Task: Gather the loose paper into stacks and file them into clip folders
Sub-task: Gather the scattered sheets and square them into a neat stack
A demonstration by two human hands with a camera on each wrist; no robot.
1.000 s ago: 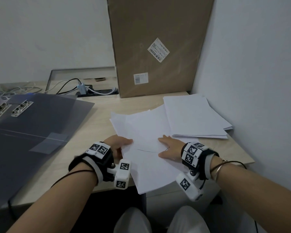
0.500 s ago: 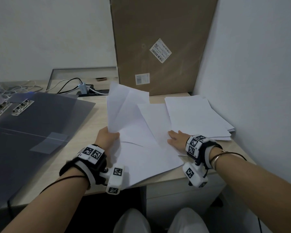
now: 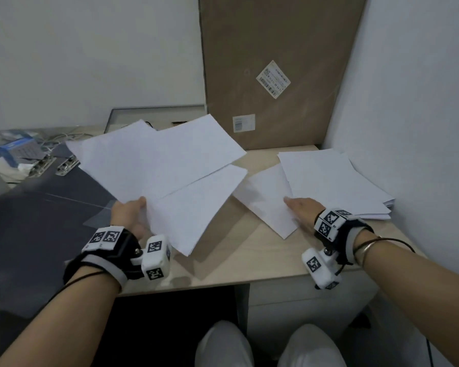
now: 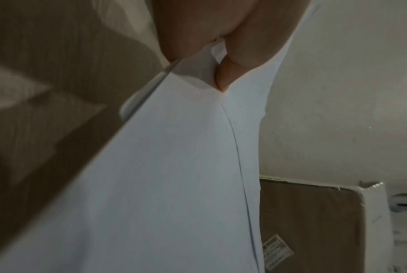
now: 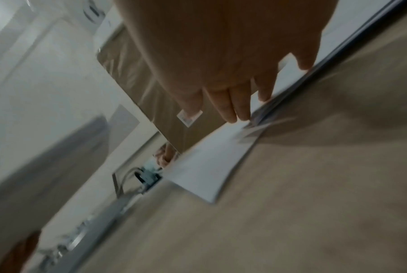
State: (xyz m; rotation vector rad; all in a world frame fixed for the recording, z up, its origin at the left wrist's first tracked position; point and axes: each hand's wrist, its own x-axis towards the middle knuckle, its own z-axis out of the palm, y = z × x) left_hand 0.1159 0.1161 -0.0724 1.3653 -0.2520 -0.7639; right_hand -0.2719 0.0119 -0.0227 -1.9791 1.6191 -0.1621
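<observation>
My left hand [image 3: 131,211] pinches several loose white sheets [image 3: 167,176] at their near corner and holds them fanned out above the desk; the left wrist view shows the sheets [image 4: 174,166] held between thumb and fingers. My right hand [image 3: 301,207] lies flat with straight fingers on a single sheet [image 3: 265,200] that rests on the desk beside a paper stack [image 3: 331,181] at the right wall. In the right wrist view the fingers [image 5: 235,105] touch that sheet [image 5: 209,166]. Dark clip folders [image 3: 37,207] lie open at the left, with metal clips [image 3: 66,164].
A tall cardboard box [image 3: 270,70] leans against the back wall. Cables and a small blue box [image 3: 16,147] lie at the far left. The wooden desk [image 3: 236,260] ends at its front edge near my wrists. The white wall is close on the right.
My left hand has lifted the loose sheets off the desk and swung them left, over the folders. My right hand has stayed near the single sheet by the stack.
</observation>
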